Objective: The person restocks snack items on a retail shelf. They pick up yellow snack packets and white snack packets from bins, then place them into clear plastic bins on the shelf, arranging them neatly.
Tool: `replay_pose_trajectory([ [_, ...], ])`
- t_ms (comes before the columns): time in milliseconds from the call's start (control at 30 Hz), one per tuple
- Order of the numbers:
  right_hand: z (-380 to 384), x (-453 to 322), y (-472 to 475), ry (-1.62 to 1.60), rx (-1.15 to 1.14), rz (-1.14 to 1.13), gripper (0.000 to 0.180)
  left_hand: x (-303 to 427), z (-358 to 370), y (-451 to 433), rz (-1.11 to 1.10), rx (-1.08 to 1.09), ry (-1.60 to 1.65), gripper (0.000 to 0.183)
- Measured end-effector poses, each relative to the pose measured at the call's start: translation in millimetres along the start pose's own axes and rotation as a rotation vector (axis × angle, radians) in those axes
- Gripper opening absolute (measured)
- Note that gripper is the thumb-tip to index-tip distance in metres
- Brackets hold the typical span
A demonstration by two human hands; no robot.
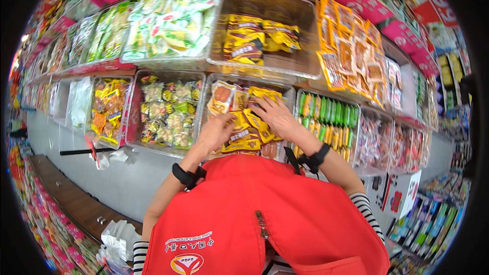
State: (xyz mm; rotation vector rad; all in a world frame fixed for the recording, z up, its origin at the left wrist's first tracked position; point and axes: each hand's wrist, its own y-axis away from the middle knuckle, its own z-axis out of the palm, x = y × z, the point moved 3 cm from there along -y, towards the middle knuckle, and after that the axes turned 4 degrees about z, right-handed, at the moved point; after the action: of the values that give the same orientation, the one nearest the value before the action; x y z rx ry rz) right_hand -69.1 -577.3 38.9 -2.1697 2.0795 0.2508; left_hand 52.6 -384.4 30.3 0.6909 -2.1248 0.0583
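Before me a clear plastic bin (pixel 292 95) holds yellow-and-brown snack packets (pixel 244 133) heaped over packs of sausages (pixel 221 97). At the heap's left edge is my left hand (pixel 217 130), its fingers bent against a yellow packet; whether they pinch it is hidden. My right hand (pixel 277 116) lies palm down on the heap's upper right, fingers apart. More packets of the same yellow-and-brown kind (pixel 244 44) lie in the left part of the bin behind (pixel 298 61).
Left of my hands stands a bin of small wrapped snacks (pixel 168 110); on the right, one of green and orange sticks (pixel 328 112). Orange packets (pixel 349 49) pile up at the back right, white-green ones (pixel 175 19) at the back left. A black bar (pixel 76 152) juts out at left.
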Motion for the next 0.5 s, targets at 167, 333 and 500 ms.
replay_pose_trajectory([
  [167, 5, 5, -10, -0.089, -0.075, 0.031, 0.059, -5, -2, -16, -0.02, 0.01, -0.145, 0.048],
  [333, 12, 1, -8, -0.115, -0.089, 0.069, 0.064, -7, 9, -16, -0.045, -0.022, -0.222, 0.07],
  [500, 22, -7, -15, -0.089, -0.047, 0.124, 0.064, -9, 7, -14, -0.151, -0.157, -0.25, 0.065],
])
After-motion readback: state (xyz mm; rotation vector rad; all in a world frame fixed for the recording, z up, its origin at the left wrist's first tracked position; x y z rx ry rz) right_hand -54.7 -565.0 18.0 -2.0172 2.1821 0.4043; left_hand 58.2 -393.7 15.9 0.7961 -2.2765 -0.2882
